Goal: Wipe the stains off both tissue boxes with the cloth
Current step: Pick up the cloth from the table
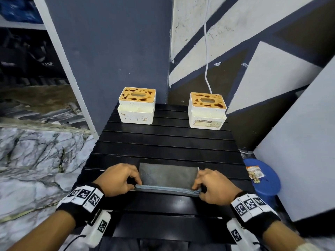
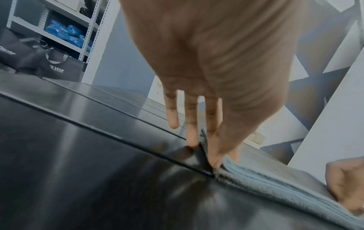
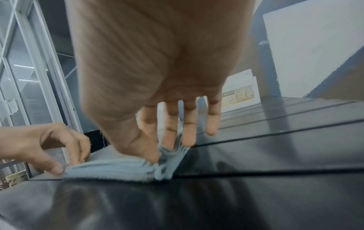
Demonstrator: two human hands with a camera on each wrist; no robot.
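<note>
Two white tissue boxes with tan lids blotched by dark brown stains stand at the far end of the black slatted table: the left box and the right box, which carries a label. A folded grey-blue cloth lies flat near the front edge. My left hand pinches its near left corner. My right hand pinches its near right corner. The cloth's layered edge shows between both hands. Both boxes are well beyond the hands.
A blue stool with a snack packet on it stands right of the table. A large white board leans at the right. A white cable hangs down the wall behind the right box. A shelf rack stands at the left.
</note>
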